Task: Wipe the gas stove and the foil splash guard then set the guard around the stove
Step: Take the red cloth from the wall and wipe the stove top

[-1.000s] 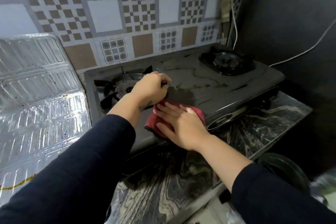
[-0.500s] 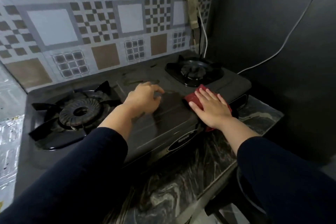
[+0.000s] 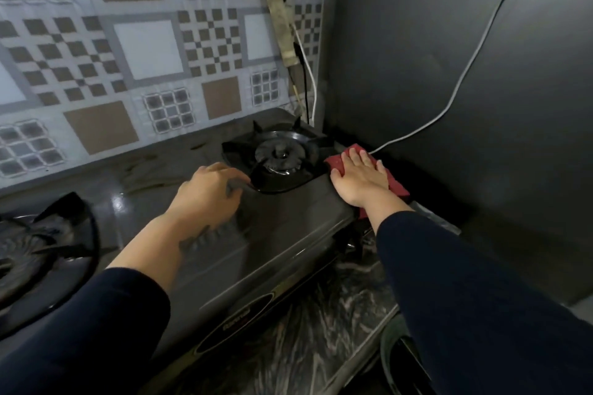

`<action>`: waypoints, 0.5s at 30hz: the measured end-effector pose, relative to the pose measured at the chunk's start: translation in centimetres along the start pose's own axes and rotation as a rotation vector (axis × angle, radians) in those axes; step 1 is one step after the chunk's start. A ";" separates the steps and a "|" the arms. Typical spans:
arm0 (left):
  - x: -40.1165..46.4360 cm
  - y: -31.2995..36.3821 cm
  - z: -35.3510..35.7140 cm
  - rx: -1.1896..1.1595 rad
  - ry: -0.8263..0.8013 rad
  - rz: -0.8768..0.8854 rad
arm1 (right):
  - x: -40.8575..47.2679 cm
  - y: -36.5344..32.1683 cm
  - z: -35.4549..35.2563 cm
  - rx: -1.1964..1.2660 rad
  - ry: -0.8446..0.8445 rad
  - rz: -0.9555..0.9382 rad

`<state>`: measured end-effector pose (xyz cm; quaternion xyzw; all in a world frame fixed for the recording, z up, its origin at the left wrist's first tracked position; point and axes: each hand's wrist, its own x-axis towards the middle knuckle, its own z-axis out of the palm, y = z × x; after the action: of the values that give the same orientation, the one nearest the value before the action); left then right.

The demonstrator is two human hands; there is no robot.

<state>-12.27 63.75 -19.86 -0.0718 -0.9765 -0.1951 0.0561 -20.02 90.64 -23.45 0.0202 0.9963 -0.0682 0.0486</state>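
My right hand presses flat, fingers spread, on a red cloth at the right edge of the gas stove, beside the right burner. My left hand rests loosely curled on the stove top, its grip empty. The stove sits on the marbled bench.

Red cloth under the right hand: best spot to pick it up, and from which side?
Pinch the cloth at its near-right corner, coming from the right. That corner hangs off the stove edge, clear of the flat right hand.
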 end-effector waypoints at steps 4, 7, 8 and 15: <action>0.2 0.3 0.5 0.017 -0.005 -0.050 | 0.0 0.4 0.1 -0.008 -0.009 -0.040; -0.1 0.9 0.6 0.019 -0.011 -0.040 | -1.9 0.2 0.5 0.014 0.006 -0.067; -0.2 1.1 0.5 0.019 -0.012 -0.041 | -2.8 0.0 0.7 0.029 0.018 -0.075; -1.3 1.3 -0.2 0.022 -0.051 -0.069 | -11.3 -6.9 3.1 0.124 0.127 -0.270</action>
<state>-10.81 64.65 -19.33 -0.0426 -0.9817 -0.1842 0.0251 -8.83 83.05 -24.46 -0.1066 0.9849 -0.1343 -0.0255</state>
